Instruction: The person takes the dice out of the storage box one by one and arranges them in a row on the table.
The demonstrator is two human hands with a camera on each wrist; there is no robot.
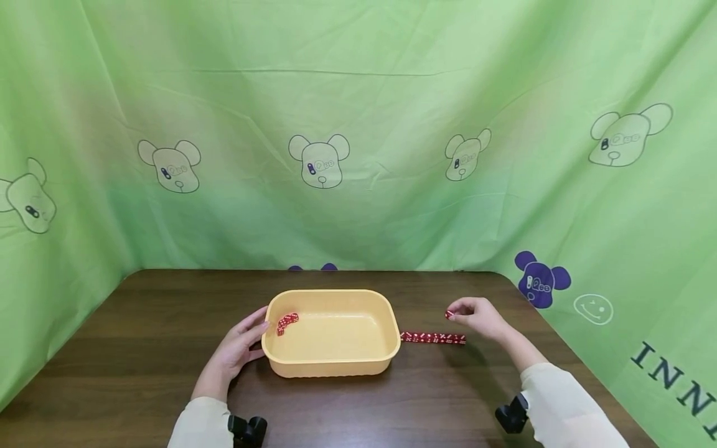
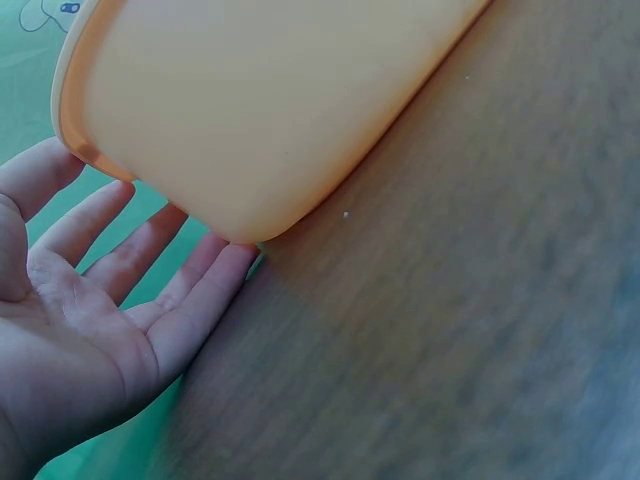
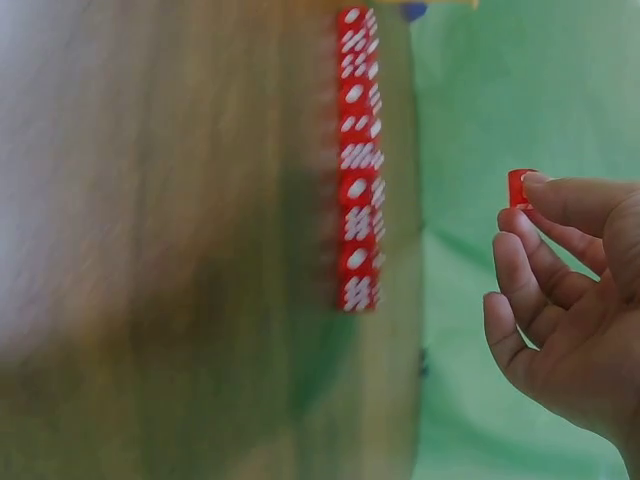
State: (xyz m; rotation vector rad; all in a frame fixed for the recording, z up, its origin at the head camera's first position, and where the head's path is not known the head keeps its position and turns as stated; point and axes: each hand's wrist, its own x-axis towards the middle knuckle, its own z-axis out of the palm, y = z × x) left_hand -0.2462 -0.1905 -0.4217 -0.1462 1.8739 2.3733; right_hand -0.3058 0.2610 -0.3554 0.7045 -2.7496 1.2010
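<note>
Fingertips of right hand point(image 1: 482, 317) pinch a red die point(image 1: 449, 314); flat left hand point(image 1: 238, 348) touches smooth rounded plastic tub point(image 1: 330, 364).

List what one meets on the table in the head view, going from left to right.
Left hand → dice in the tub → yellow tub → row of red dice → single red die pinched by the right hand.

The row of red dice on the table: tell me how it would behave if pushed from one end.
The row of red dice is separate cubes laid end to end, so it would probably buckle and scatter rather than slide as one. Each die looks small and light; the right hand lifts one die with a fingertip pinch. Flat faces make rolling unlikely on the wooden table.
</note>
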